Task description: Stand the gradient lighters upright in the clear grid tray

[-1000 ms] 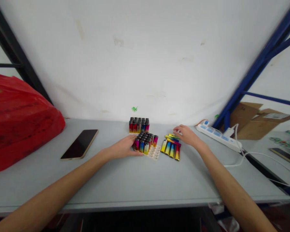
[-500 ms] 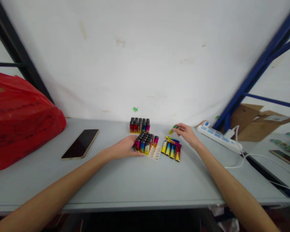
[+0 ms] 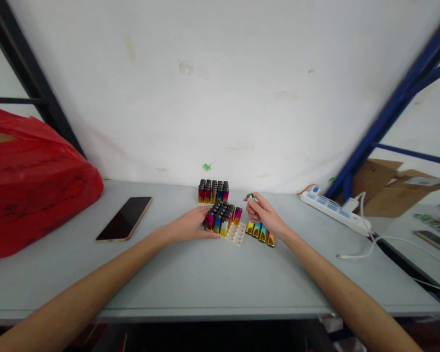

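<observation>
A white tray with round-ended slots (image 3: 237, 233) holds a block of upright lighters (image 3: 220, 217) in shiny rainbow colours with black tops. My left hand (image 3: 194, 224) grips the left side of this block, thumb along the front and fingers behind. Slots at the tray's right side are bare. In my right hand (image 3: 261, 212) a lighter (image 3: 251, 197) is pinched between thumb and fingers, raised just right of the tray. Below that hand, several lighters (image 3: 262, 233) lie side by side on the table, partly covered by it.
Behind the tray stands a second block of upright lighters (image 3: 213, 191). A phone (image 3: 125, 218) and a red plastic bag (image 3: 36, 186) are on the left. To the right lie a white power strip (image 3: 333, 211) with cables and a cardboard box (image 3: 395, 188).
My right hand has moved left, bringing the lighter from beyond the loose lighters to near the tray and tilting it up. My left hand stays at the block.
</observation>
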`<state>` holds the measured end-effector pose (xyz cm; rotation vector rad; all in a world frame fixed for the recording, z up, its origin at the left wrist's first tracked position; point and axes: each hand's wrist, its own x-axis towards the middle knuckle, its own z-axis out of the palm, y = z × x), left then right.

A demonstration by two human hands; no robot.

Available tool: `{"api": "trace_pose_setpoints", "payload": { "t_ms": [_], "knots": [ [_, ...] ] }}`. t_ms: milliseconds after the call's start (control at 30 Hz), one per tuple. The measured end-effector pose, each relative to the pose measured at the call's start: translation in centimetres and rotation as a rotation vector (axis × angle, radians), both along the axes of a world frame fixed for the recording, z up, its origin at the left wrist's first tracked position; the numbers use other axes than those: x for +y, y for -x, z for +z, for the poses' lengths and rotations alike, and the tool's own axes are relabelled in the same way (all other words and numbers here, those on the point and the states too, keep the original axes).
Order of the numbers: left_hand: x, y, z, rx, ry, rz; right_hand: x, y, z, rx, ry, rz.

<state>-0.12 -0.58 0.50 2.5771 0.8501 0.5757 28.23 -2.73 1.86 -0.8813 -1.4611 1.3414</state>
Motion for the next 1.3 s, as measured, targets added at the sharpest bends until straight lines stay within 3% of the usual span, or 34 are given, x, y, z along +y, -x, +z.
{"api": "trace_pose_setpoints", "payload": {
  "t_ms": [167,300,533,667,867,1033,1200,1300],
  "knots": [
    [0.1,0.0,-0.1,-0.017,-0.007,0.005,-0.1,0.8,-0.2,-0.061,0.092,-0.105],
    [0.0,0.0,0.0,-0.008,0.009,0.011,-0.5,1.4,-0.5,-0.169,0.065,-0.201],
    [-0.2,0.0,0.3,-0.02,0.012,0.006,-0.1,1.4,-1.1,-0.217,0.035,-0.196],
    [-0.1,0.1,0.0,-0.017,0.008,0.006,0.0,0.9,-0.7,-0.216,0.008,-0.173],
    [0.0,0.1,0.1,0.002,0.007,0.009,-0.3,0.5,0.2,-0.231,-0.022,-0.252],
    [0.0,0.1,0.0,-0.015,0.008,0.005,0.2,0.3,-0.2,-0.186,-0.013,-0.212],
    [0.0,0.1,0.0,-0.024,0.003,0.012,0.3,-0.3,-0.4,-0.257,-0.195,-0.187],
    [-0.1,0.0,0.2,-0.006,0.006,0.013,-0.4,-0.6,0.4,-0.476,-0.409,-0.216]
  ]
}}
